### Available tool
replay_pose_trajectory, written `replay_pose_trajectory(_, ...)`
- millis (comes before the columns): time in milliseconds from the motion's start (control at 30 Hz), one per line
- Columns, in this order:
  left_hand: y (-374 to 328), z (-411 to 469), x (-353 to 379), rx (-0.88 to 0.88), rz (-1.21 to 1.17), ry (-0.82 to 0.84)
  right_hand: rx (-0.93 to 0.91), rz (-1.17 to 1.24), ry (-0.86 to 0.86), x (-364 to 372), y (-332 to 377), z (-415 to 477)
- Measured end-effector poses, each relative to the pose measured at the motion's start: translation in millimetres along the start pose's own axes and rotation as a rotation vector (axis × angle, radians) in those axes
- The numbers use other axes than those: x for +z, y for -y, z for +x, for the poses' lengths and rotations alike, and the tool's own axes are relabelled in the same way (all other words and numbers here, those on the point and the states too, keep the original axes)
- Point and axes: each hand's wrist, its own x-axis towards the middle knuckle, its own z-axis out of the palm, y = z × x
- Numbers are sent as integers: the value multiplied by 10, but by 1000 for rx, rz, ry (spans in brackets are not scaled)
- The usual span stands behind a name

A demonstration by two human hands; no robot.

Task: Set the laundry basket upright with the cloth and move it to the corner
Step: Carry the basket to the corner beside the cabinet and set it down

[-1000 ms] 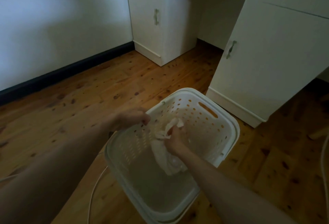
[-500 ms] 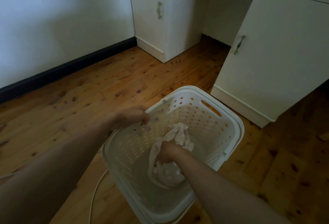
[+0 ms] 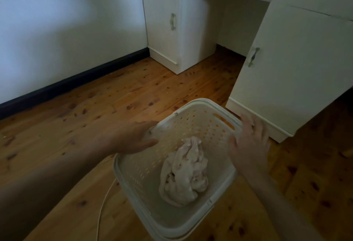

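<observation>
The white perforated laundry basket stands upright on the wooden floor, in the lower middle of the head view. A crumpled pale cloth lies loose inside it, touched by neither hand. My left hand is on the basket's left rim, fingers over the outside and thumb inside. My right hand is blurred, with its fingers spread at the right rim, and holds nothing.
A white cabinet stands close behind the basket on the right. A second cabinet meets the white wall and its dark skirting at the far corner. A thin white cord lies on the floor left of the basket.
My right hand let go of the cloth, came out of the basket and went to the right rim. The cloth now lies at the bottom. My left hand stayed on the left rim.
</observation>
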Motion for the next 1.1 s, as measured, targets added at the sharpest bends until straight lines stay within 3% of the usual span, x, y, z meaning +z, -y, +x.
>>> replay_pose_trajectory(100,71,-348,89,24,-7,6,219,85,239,-55,-291,68)
replay_pose_trajectory(233,153,-651,202,-85,-101,27,377,487,269,-26,-245,43)
replay_pose_trajectory(533,-87,-250,45,-242,-75,133,333,282,246,-23,10,194)
replay_pose_trajectory(700,65,-126,-235,-303,34,24,322,281,261,61,245,451)
replay_pose_trajectory(833,388,-26,-540,-358,-72,-21,301,262,270,118,627,758)
replay_pose_trajectory(1100,1219,20,-1352,-463,-146,-342,284,354,228,98,1787,1262)
